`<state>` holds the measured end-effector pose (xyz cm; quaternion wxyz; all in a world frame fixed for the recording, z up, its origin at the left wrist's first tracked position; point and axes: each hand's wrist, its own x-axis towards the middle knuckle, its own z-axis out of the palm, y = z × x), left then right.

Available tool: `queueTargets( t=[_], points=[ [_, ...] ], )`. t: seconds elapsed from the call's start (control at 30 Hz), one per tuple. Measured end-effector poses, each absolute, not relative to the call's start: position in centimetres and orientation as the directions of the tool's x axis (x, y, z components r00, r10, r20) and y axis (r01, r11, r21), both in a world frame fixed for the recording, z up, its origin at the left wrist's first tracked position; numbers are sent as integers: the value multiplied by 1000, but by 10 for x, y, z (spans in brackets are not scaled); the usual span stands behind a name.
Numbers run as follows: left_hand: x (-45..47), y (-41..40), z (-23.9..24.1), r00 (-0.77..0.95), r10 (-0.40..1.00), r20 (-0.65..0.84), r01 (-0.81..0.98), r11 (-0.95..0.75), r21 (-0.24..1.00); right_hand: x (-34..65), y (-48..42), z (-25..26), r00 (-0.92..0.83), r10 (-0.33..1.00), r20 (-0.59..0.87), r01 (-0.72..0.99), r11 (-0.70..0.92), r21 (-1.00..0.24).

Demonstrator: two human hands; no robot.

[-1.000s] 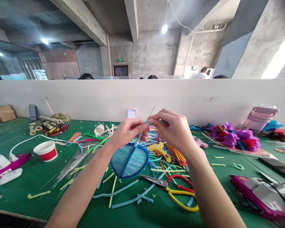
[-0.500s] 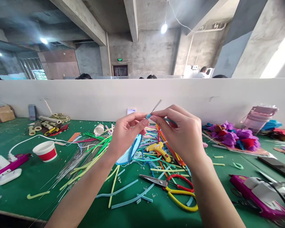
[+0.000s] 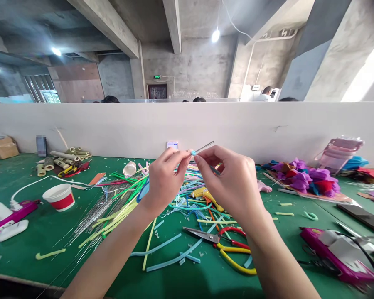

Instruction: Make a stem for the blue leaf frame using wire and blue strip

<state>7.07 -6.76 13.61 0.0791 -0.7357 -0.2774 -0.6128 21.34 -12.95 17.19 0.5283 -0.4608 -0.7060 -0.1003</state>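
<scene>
My left hand [image 3: 163,178] and my right hand [image 3: 233,182] meet above the green table [image 3: 34,236], both pinching the stem of a blue leaf-shaped piece [image 3: 143,189]. A thin metal wire [image 3: 204,146] sticks out up and to the right between the fingertips, with light blue wrapping at its base. Most of the blue piece is hidden behind my left hand; only its edge shows at the wrist. Below the hands lie several coloured strips [image 3: 162,249], a small yellow glue gun [image 3: 207,195] and scissors with red and yellow handles [image 3: 224,245].
A bundle of bare wires [image 3: 96,216], a red and white cup [image 3: 60,197] and a purple glue gun [image 3: 9,214] lie on the left. Purple and red paper flowers [image 3: 305,180] and another purple glue gun [image 3: 339,253] are on the right. A white partition [image 3: 268,124] backs the table.
Both hands turned the blue piece: its flat face, seen below the hands a second ago, swung edge-on and behind my left hand. The wire tip tilted over toward the right.
</scene>
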Motion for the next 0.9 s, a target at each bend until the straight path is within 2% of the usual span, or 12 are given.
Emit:
queueTargets(
  t=[0.1, 0.2, 0.3, 0.4, 0.5, 0.6, 0.7, 0.9],
  points=[
    [71, -66, 135, 120, 279, 953, 548, -819, 172, 221, -125, 173, -7, 548, 837, 735, 570, -367],
    [71, -66, 136, 88, 303, 949, 472, -852, 228, 229, -120, 174, 0, 537, 844, 714, 590, -376],
    [71, -71, 141, 37, 416, 909, 295, -873, 388, 233, -115, 174, -7, 563, 827, 658, 625, -420],
    [69, -78, 148, 66, 602, 796, 70, -798, 598, 235, -110, 174, -28, 597, 802, 559, 674, -483],
    [67, -81, 152, 197, 734, 650, -143, -635, 760, 238, -104, 174, -98, 630, 771, 463, 714, -525],
    [63, -76, 154, 411, 775, 480, -314, -374, 873, 241, -100, 173, -210, 703, 680, 363, 702, -613],
    [62, -69, 152, 511, 758, 406, -391, -216, 895, 240, -100, 172, -218, 745, 631, 322, 665, -674],
    [65, -69, 150, 500, 742, 446, -420, -243, 874, 238, -96, 173, -139, 693, 708, 267, 714, -647]
  ],
)
